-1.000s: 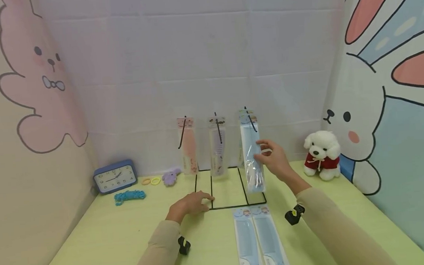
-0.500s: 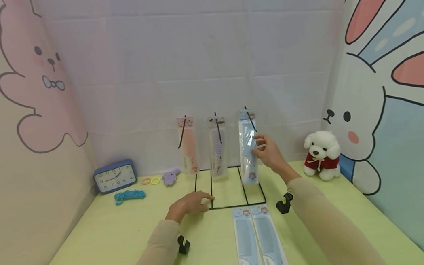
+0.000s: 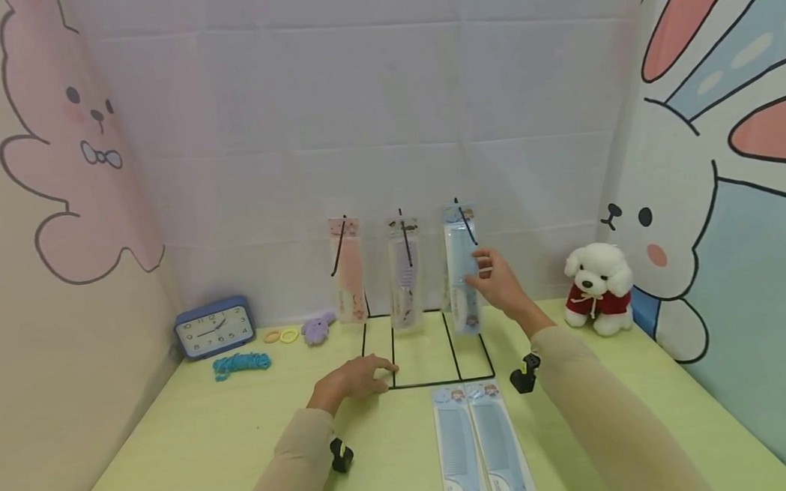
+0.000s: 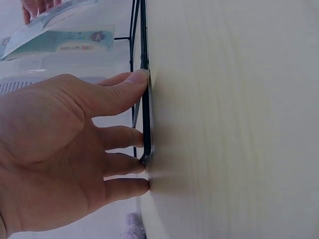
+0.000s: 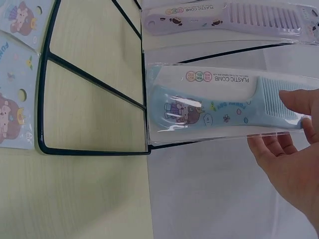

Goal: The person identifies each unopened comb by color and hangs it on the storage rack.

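In the head view, my right hand (image 3: pixel 496 280) is at the right edge of a packaged blue comb (image 3: pixel 463 271), which hangs on the right hook (image 3: pixel 467 224) of a black wire rack. The right wrist view shows the thumb in front of the clear pack of this comb (image 5: pixel 234 107) and the fingers behind its edge. My left hand (image 3: pixel 354 377) rests at the front left of the rack's base (image 3: pixel 435 383). Its fingers are spread, and the thumb and fingertips touch the black wire (image 4: pixel 146 109) close to the tabletop.
A pink comb pack (image 3: pixel 350 278) and a purple one (image 3: pixel 404 275) hang on the other hooks. Two blue comb packs (image 3: pixel 455 437) lie in front of the rack. An alarm clock (image 3: pixel 213 328), blue cord (image 3: pixel 241 364) and purple toy (image 3: pixel 317 329) stand left, a plush dog (image 3: pixel 597 289) right.
The blue comb pack has slid back along the right hook toward the wall, and my right hand has moved back with it. My left hand has stayed on the rack's base.
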`<state>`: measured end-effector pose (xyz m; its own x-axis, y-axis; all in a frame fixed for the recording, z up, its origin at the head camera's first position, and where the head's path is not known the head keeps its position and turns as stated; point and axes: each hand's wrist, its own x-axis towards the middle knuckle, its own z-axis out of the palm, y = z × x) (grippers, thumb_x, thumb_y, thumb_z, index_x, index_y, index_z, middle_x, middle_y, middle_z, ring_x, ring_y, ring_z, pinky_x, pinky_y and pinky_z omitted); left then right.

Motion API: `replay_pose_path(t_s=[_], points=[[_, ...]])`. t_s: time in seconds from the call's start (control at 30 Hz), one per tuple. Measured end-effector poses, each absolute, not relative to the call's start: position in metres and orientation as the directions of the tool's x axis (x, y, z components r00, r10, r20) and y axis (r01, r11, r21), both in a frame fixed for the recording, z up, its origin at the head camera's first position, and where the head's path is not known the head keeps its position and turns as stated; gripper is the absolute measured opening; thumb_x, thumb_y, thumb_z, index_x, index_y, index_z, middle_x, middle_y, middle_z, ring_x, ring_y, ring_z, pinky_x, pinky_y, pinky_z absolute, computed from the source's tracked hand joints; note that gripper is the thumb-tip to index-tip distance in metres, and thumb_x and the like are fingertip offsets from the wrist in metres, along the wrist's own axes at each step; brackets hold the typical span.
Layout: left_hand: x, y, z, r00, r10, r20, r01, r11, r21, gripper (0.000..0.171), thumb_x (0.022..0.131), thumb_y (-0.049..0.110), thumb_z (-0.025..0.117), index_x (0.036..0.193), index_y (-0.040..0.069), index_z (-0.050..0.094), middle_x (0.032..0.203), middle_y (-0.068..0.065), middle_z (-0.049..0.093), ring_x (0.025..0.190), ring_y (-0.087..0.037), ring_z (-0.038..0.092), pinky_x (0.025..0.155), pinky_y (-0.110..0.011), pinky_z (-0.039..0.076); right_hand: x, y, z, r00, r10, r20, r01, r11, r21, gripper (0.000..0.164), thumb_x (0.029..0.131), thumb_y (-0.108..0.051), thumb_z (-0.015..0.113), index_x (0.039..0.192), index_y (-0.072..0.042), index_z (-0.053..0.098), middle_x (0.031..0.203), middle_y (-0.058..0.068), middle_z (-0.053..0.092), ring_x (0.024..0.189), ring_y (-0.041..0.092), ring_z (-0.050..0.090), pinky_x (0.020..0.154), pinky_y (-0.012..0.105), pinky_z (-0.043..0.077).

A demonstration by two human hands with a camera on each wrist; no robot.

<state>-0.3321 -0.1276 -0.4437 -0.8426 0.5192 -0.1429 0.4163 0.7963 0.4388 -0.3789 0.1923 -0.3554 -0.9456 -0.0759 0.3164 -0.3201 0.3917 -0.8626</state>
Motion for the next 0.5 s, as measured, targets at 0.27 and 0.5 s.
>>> replay_pose_path(t_s=[0.27,0.5], points=[[-0.3334,-0.1280,-0.4461,-0.842,0.520,-0.143,0.415,0.795,0.442,0.039,0.098,0.015,0.066,0.136,0.020,0.063,0.154,-0.022,0.039,0.144,-0.042,0.030,0.112,-0.058,0.031,-0.3816,0.1924,-0.3573,-0.947,-0.086,0.309,-0.317,0.395,-0.862,0.055,0.098,-0.008,0.063,0.146,0.000,0.036,0.136,0.027,0.043,0.119,0.040,0.049,0.095,0.050,0.047],[-0.3317,-0.1282,-0.4450,-0.843,0.519,-0.144,0.410,0.792,0.452,0.039,0.098,0.014,0.065,0.136,0.019,0.063,0.154,-0.022,0.038,0.145,-0.042,0.027,0.112,-0.059,0.029,-0.3774,0.1943,-0.3592,-0.952,-0.131,0.276,-0.306,0.423,-0.853,0.062,0.099,-0.012,0.062,0.151,0.002,0.031,0.151,0.028,0.033,0.139,0.044,0.034,0.108,0.058,0.036]])
